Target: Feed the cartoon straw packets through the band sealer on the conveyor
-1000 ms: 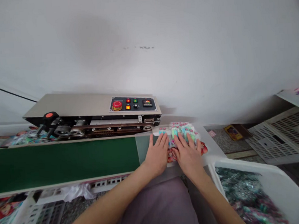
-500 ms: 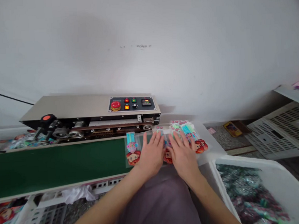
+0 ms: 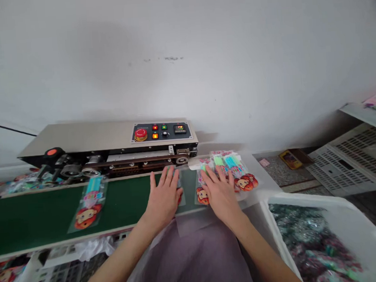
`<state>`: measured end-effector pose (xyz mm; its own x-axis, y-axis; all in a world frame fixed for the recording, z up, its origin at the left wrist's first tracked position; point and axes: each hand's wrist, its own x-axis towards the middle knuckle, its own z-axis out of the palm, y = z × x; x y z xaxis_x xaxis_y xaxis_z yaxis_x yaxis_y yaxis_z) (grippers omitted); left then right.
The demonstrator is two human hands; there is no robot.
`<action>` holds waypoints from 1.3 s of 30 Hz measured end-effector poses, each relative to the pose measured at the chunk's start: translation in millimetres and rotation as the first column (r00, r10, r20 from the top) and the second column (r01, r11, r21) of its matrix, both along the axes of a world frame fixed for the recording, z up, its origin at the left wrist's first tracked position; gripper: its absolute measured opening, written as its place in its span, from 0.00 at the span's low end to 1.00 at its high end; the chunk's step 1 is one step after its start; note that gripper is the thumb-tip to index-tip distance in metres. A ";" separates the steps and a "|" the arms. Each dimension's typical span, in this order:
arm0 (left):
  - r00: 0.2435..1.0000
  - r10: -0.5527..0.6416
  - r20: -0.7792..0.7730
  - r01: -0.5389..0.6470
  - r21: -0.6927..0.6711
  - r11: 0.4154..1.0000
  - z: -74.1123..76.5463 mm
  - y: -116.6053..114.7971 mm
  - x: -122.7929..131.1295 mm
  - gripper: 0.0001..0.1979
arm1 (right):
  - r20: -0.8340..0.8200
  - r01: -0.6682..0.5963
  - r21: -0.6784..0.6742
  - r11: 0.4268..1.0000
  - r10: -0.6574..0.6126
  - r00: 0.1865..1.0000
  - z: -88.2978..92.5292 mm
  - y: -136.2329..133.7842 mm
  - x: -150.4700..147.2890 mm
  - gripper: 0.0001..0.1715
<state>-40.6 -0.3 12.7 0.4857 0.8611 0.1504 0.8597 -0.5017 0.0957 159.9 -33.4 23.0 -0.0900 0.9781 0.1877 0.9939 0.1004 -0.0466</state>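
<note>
My left hand (image 3: 163, 197) lies flat with fingers spread on a clear packet at the right end of the green conveyor belt (image 3: 45, 215); the packet is mostly hidden under it. My right hand (image 3: 219, 193) rests flat, fingers apart, on a fanned stack of clear packets (image 3: 233, 172) printed with cartoon faces, on the pale feed plate. Another packet (image 3: 87, 204) lies alone on the belt further left, its top edge by the sealer's rollers. The band sealer machine (image 3: 111, 144) runs along the belt's far side.
A white bin (image 3: 313, 235) of filled packets stands at my right knee. White slotted crates (image 3: 350, 164) sit at the far right. More crates and packets lie below the belt at the left (image 3: 10, 273). A white wall rises behind the machine.
A packet slid off the stack and travelled left along the belt. My left hand moved left onto the belt with a further packet under it. My right hand stayed on the stack.
</note>
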 end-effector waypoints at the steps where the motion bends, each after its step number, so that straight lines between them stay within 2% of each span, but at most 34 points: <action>1: 1.000 0.010 0.015 -0.011 0.007 1.000 4.8 -2.6 2.0 0.27 | -0.006 0.001 -0.010 1.000 -0.001 1.000 0.5 1.0 -6.2 0.25; 4: 0.994 -0.068 0.087 0.067 0.009 0.998 15.9 -9.2 14.8 0.25 | -0.026 -0.009 -0.033 0.999 0.008 1.000 1.5 5.9 -26.1 0.26; 7: 0.978 -0.143 0.149 0.145 0.001 0.989 16.5 -10.5 28.0 0.25 | -0.048 -0.022 -0.043 0.999 0.020 0.999 2.4 7.7 -31.4 0.28; 13: 0.968 -0.214 0.133 0.218 -0.022 0.976 -10.6 -7.1 45.5 0.29 | 0.001 0.035 0.068 0.997 -0.036 0.999 -5.6 -7.1 3.6 0.25; 16: 0.977 -0.186 0.102 0.187 0.002 0.982 -21.4 -8.4 45.3 0.29 | 0.001 0.029 0.044 0.999 -0.029 1.000 -13.4 -10.3 3.2 0.25; 18: 0.986 -0.148 0.078 0.148 0.005 0.989 -22.8 -9.7 37.6 0.29 | -0.019 0.023 0.030 0.999 -0.022 1.000 -15.6 -9.0 -7.0 0.25; 21: 0.997 -0.070 0.036 0.071 -0.021 0.997 -15.3 -10.0 22.2 0.29 | -0.045 -0.008 0.023 1.000 0.009 0.999 -11.4 -5.8 -21.3 0.26; 24: 1.000 -0.011 0.025 0.011 -0.014 1.000 -2.4 -8.2 20.7 0.29 | -0.036 0.012 0.064 0.998 -0.010 0.999 -2.8 -4.2 -15.9 0.25; 27: 0.991 -0.121 0.061 0.120 0.014 0.993 2.7 -5.0 38.6 0.28 | 0.017 0.143 0.135 0.981 -0.146 0.989 -0.3 -3.1 7.1 0.26; 29: 0.972 -0.223 0.079 0.222 0.020 0.975 -1.7 -2.6 52.3 0.27 | 0.056 0.204 0.148 0.968 -0.214 0.975 -4.7 -2.7 20.2 0.28; 31: 0.965 -0.250 0.082 0.249 0.022 0.968 -10.2 -1.3 59.0 0.27 | 0.078 0.205 0.130 0.970 -0.216 0.973 -12.7 -3.6 23.1 0.29; 35: 0.984 -0.164 0.068 0.164 0.015 0.986 -21.5 -4.2 42.5 0.27 | 0.034 0.169 0.087 0.982 -0.173 0.984 -26.5 -8.7 -4.2 0.29; 39: 0.999 -0.047 0.018 0.047 0.002 0.999 -7.9 -8.1 15.3 0.28 | -0.034 0.195 0.060 0.979 -0.193 0.981 -19.7 -10.7 -35.9 0.33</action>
